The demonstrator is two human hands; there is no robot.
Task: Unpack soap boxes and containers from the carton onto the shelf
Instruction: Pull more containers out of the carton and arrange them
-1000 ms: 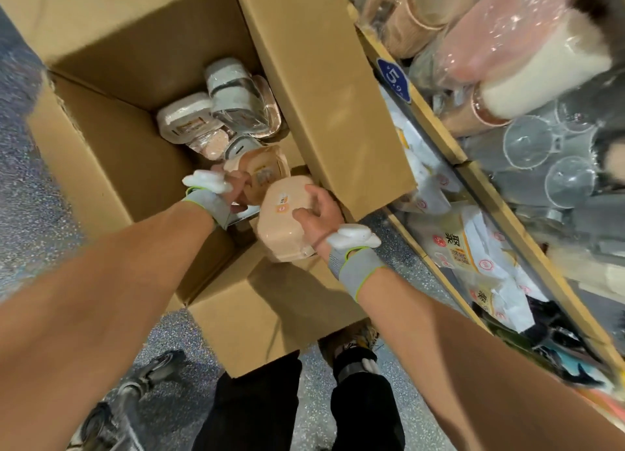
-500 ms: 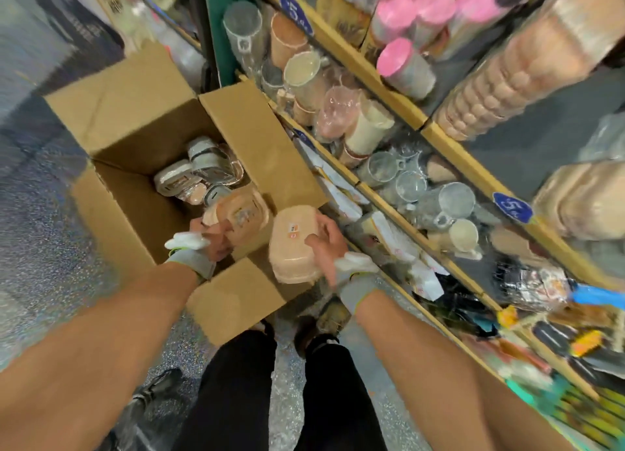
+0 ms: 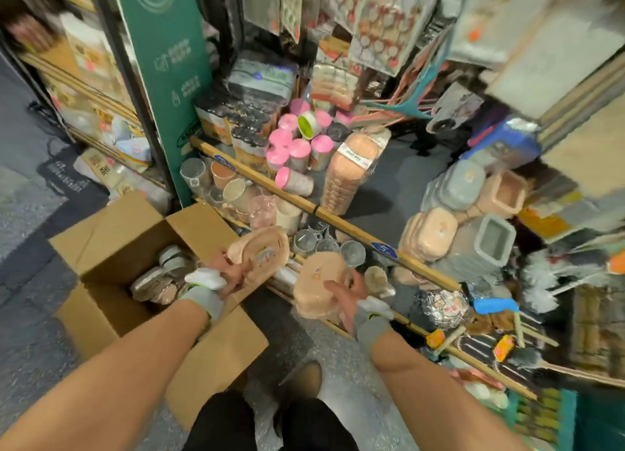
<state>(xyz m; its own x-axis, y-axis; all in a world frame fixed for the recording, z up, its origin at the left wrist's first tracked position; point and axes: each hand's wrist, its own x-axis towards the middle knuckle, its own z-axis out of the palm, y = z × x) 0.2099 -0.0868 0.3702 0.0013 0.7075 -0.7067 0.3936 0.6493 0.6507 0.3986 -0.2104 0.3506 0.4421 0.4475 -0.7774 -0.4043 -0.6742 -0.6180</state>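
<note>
Nearest you, your black trousers (image 3: 236, 423) stand over the speckled grey floor, with both bare forearms reaching forward. Your left hand (image 3: 230, 274) curls its fingers around a peach round-cornered plastic soap box (image 3: 262, 257) and holds it tilted. Your right hand (image 3: 345, 291) grips a second peach soap box with a domed lid (image 3: 316, 281) by its near right edge (the fingers behind it are hidden). This box sits just right of the first and apart from it.

Down to the left of your left hand stands the open brown cardboard carton (image 3: 101, 312). More wrapped grey and peach soap containers (image 3: 159, 281) lie inside it.

Just beyond both hands runs the wooden-edged shelf (image 3: 338, 219), with clear glass mugs (image 3: 318, 241) on the level below it. Farther right of your right hand, a stack of peach soap boxes (image 3: 427, 234) sits on the shelf beside grey lidded plastic containers (image 3: 493, 241). Straight beyond your hands, a wrapped column of peach soap boxes (image 3: 351, 169) stands near pink-lidded jars (image 3: 291, 149).
</note>
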